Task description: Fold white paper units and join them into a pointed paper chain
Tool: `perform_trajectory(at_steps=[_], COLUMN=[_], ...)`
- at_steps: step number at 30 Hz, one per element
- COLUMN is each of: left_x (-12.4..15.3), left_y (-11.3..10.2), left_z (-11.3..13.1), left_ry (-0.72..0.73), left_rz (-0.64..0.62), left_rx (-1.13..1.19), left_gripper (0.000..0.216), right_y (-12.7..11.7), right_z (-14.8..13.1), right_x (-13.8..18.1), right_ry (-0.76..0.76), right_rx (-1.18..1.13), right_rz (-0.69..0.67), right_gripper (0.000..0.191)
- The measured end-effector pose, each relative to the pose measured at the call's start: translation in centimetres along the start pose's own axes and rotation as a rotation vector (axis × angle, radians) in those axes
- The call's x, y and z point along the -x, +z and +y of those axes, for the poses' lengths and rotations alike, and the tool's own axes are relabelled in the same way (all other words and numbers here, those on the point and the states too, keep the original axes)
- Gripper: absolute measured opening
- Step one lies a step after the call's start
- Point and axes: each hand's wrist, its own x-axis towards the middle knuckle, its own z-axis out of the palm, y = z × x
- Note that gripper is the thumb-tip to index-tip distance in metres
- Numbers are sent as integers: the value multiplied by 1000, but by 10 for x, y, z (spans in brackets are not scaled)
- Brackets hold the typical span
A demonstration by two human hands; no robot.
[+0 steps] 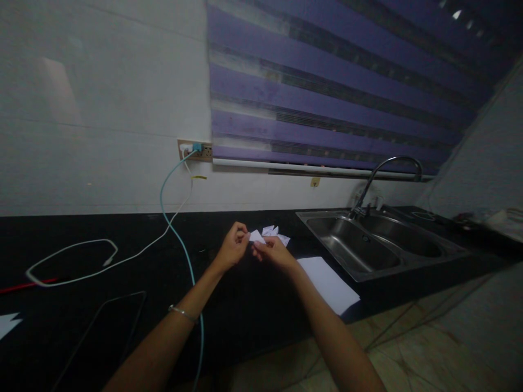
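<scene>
Between my two hands is a small piece of folded white paper (257,237), held above the black countertop. My left hand (233,246) pinches its left edge with thumb and finger. On the lower right side, my right hand (274,251) grips the same piece with closed fingers. Just behind my right hand lie several folded paper pieces (270,231), partly hidden by it. A stack of white paper sheets (329,284) rests on the counter to the right, partly covered by my right forearm.
A double steel sink (355,245) with a curved faucet (371,179) is set in the counter (241,310) at right. A teal cable (186,250) and a white cable (143,250) run from the wall outlet (200,151). At left lies a dark flat device (106,332), probably a tablet or phone.
</scene>
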Motion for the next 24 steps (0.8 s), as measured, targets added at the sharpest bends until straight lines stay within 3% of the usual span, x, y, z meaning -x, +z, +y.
perform_trajectory(at_steps=[6,13,19,24], left_x=[1,3,1,1], left_y=[1,0,-5,-4], left_z=[2,-4,-5,-3], left_ry=[-69,-105,-36,-35], left_rz=[-65,-370,-335,-333], left_rx=[111,66,-74,-48], left_gripper=[32,37,49,49], right_y=[-1,-3,1,-2], right_z=[-2,-4,6,4], right_x=[1,3,-3,-1], right_ry=[-47,-76,-45,-121], right_rx=[70,104,-56,110], right_rz=[-1,-44,-62,-6], right_gripper=[34,38,41,47])
